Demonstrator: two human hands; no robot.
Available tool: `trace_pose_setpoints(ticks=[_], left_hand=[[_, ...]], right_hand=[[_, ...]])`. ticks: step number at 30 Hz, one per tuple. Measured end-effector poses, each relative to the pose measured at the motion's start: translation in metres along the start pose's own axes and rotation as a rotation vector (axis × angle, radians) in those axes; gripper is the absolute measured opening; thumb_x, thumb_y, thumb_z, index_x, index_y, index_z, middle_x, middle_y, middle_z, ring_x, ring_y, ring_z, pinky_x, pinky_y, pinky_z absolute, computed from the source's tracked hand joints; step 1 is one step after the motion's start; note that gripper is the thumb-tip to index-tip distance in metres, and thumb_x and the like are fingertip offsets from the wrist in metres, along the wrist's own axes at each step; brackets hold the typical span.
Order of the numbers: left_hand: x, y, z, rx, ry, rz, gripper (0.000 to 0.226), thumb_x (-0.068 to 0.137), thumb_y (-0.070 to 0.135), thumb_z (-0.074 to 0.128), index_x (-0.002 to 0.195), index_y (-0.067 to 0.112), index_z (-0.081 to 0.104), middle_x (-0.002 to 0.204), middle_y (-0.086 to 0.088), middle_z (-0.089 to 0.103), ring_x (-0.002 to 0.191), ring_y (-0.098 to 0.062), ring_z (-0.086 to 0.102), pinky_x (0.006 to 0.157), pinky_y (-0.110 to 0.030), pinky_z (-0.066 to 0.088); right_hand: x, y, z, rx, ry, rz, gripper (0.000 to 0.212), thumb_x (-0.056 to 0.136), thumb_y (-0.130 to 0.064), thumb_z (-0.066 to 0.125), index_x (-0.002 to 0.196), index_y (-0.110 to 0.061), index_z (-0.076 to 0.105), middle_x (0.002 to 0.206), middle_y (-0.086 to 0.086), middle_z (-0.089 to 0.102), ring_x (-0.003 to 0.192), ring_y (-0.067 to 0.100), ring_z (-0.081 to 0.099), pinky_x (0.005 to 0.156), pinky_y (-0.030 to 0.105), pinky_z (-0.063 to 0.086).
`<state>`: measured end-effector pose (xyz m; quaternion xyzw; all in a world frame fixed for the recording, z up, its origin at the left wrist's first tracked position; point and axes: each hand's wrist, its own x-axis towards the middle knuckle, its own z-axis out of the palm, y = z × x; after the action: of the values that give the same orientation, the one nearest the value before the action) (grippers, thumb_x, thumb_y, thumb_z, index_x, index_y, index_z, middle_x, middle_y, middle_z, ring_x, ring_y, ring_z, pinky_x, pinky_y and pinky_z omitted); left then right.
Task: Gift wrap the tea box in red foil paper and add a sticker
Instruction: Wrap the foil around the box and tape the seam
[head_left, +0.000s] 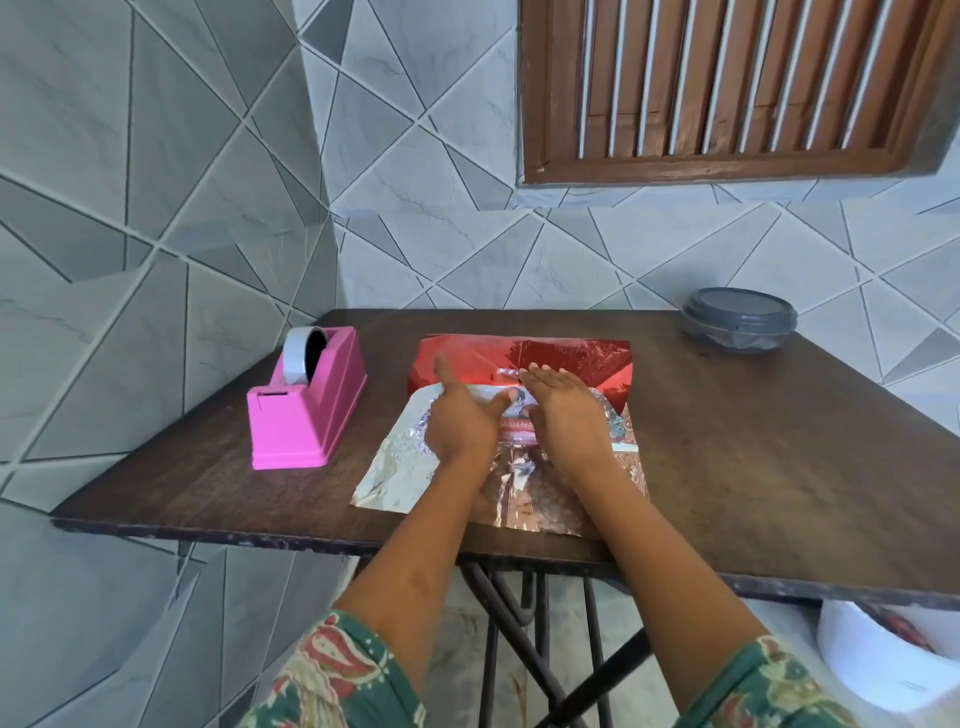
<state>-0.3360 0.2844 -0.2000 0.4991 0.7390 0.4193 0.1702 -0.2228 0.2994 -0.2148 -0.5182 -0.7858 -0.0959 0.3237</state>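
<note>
A sheet of red foil paper (561, 358) lies on the dark wooden table (753, 467), silver side up near me, its far part folded red side up over the tea box. The tea box (511, 422) shows only as a strip of printed label between my hands. My left hand (460, 415) lies flat on the box's left part, fingers straight and reaching onto the red fold. My right hand (563, 410) presses flat on the right part, fingers straight. No sticker is visible.
A pink tape dispenser (304, 410) with a roll of tape stands left of the foil. A grey lidded round container (737, 319) sits at the table's far right corner. Tiled walls stand close behind and to the left. A white object (883, 660) sits below the table's right edge.
</note>
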Motion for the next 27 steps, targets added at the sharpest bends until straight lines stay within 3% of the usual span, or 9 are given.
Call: trace_pose_setpoints(ticks=[3, 8, 11, 14, 17, 20, 22, 27], left_hand=[[0.005, -0.005, -0.002, 0.028, -0.015, -0.023, 0.098, 0.076, 0.056, 0.067, 0.148, 0.021, 0.009, 0.13, -0.016, 0.054, 0.114, -0.036, 0.055, 0.086, -0.042, 0.047], [0.008, -0.005, -0.014, 0.25, -0.061, 0.072, 0.095, 0.086, 0.032, 0.065, 0.149, 0.026, -0.006, 0.124, -0.016, 0.056, 0.109, -0.031, 0.059, 0.077, -0.035, 0.044], [0.005, -0.021, -0.023, 0.206, 0.018, 0.274, 0.087, 0.082, 0.025, 0.07, 0.148, 0.028, 0.013, 0.117, -0.009, 0.06, 0.102, -0.027, 0.061, 0.074, -0.033, 0.045], [0.015, -0.027, -0.029, 0.109, 0.123, 0.63, 0.049, 0.082, 0.021, 0.069, 0.127, 0.022, 0.05, 0.113, -0.003, 0.059, 0.102, -0.023, 0.056, 0.079, -0.033, 0.045], [0.032, -0.023, -0.029, 0.11, 0.04, 0.892, 0.027, 0.081, 0.018, 0.066, 0.107, 0.016, 0.067, 0.111, -0.005, 0.064, 0.106, -0.026, 0.054, 0.087, -0.031, 0.041], [0.042, -0.019, -0.023, 0.189, -0.062, 0.978, 0.027, 0.08, 0.021, 0.066, 0.104, 0.013, 0.071, 0.108, -0.006, 0.067, 0.104, -0.025, 0.057, 0.089, -0.033, 0.041], [0.045, -0.021, -0.019, 0.206, -0.071, 0.985, 0.025, 0.08, 0.021, 0.068, 0.103, 0.012, 0.072, 0.106, -0.007, 0.069, 0.102, -0.026, 0.058, 0.089, -0.037, 0.045], [0.049, -0.027, -0.011, 0.182, -0.003, 0.968, 0.025, 0.078, 0.019, 0.068, 0.1, 0.008, 0.072, 0.101, -0.01, 0.068, 0.101, -0.032, 0.056, 0.085, -0.041, 0.044]], right_hand=[[0.0, -0.002, -0.003, -0.012, -0.03, -0.004, 0.047, 0.09, -0.006, 0.055, 0.137, -0.006, 0.046, 0.142, 0.012, 0.045, 0.133, 0.024, 0.041, 0.114, 0.03, 0.018], [0.0, -0.003, -0.004, -0.03, -0.043, 0.004, 0.047, 0.092, -0.009, 0.053, 0.139, -0.008, 0.044, 0.144, 0.01, 0.042, 0.135, 0.022, 0.038, 0.115, 0.028, 0.015], [0.0, -0.003, -0.006, -0.037, -0.049, 0.001, 0.047, 0.093, -0.01, 0.053, 0.139, -0.009, 0.042, 0.145, 0.009, 0.042, 0.136, 0.021, 0.037, 0.115, 0.028, 0.015], [-0.001, -0.003, -0.006, -0.027, -0.035, -0.015, 0.048, 0.091, -0.007, 0.055, 0.138, -0.005, 0.044, 0.142, 0.013, 0.044, 0.133, 0.026, 0.041, 0.114, 0.031, 0.018], [-0.002, -0.005, -0.009, -0.037, -0.066, 0.015, 0.058, 0.093, -0.01, 0.054, 0.145, -0.004, 0.029, 0.142, 0.015, 0.044, 0.133, 0.028, 0.04, 0.112, 0.031, 0.023], [-0.004, -0.004, -0.011, -0.027, -0.075, 0.036, 0.07, 0.091, -0.014, 0.058, 0.147, -0.001, 0.017, 0.131, 0.021, 0.054, 0.124, 0.033, 0.047, 0.104, 0.036, 0.035], [-0.005, -0.003, -0.011, -0.032, -0.094, 0.031, 0.072, 0.091, -0.016, 0.057, 0.147, 0.0, 0.015, 0.127, 0.022, 0.055, 0.122, 0.033, 0.047, 0.103, 0.035, 0.034], [-0.005, 0.0, -0.006, -0.048, -0.064, 0.015, 0.074, 0.08, -0.007, 0.069, 0.14, 0.009, 0.029, 0.118, 0.027, 0.06, 0.112, 0.04, 0.056, 0.097, 0.041, 0.043]])
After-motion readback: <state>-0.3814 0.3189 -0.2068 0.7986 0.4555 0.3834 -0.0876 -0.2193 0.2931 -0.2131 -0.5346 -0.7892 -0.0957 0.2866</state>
